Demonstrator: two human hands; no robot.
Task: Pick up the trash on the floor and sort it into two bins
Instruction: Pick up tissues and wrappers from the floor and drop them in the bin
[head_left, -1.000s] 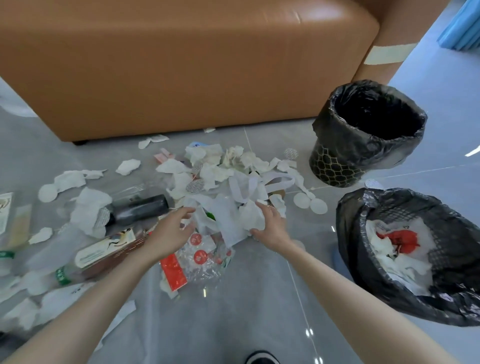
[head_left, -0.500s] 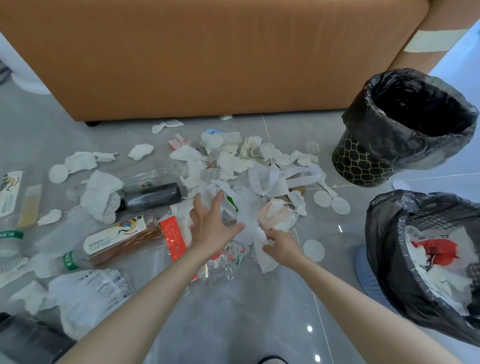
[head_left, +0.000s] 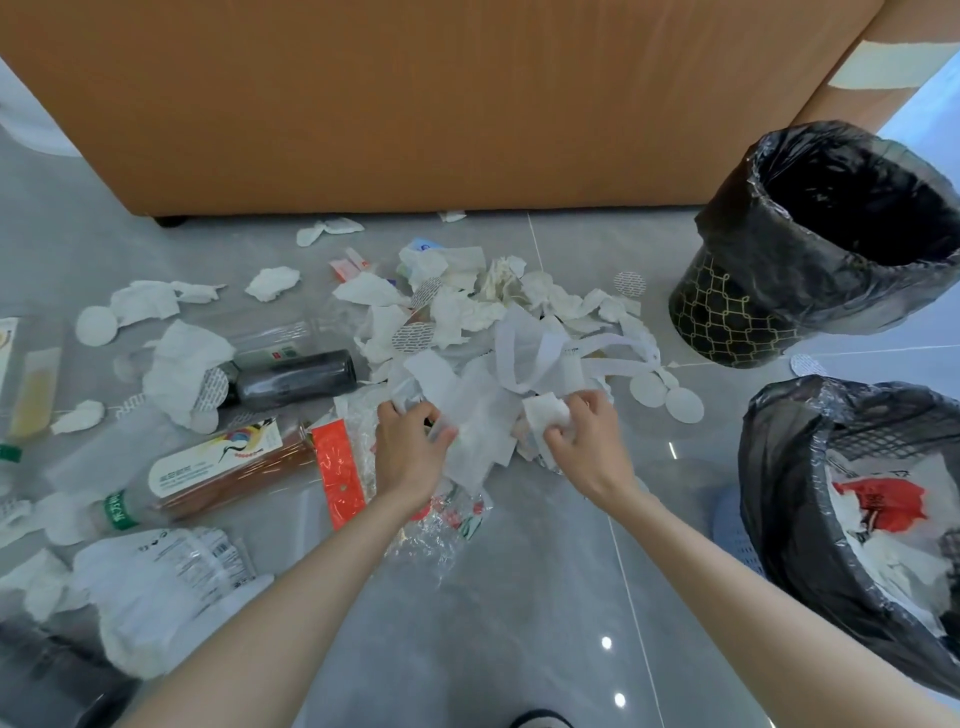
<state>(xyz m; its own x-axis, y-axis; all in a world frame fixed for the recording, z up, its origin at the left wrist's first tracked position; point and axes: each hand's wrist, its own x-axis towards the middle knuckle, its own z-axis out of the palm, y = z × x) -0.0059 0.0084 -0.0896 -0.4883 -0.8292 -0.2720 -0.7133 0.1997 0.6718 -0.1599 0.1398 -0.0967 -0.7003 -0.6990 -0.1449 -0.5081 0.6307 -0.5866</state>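
Head view: the left hand (head_left: 410, 457), spread open above the pile half a second before, had closed its fingers (head_left: 388, 415) on the white paper strips (head_left: 478, 415) at the near edge of the litter heap (head_left: 467, 312) on the floor (head_left: 519, 597). The right hand (head_left: 589, 447) gripped a crumpled tissue wad (head_left: 543, 415) just beside it. With both hands loaded, the paper looked ready for the near bin (head_left: 779, 519), which already held tissue; the far bin (head_left: 737, 312) looked empty.

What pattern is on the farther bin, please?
The bin shows a gold lattice on black; head view.
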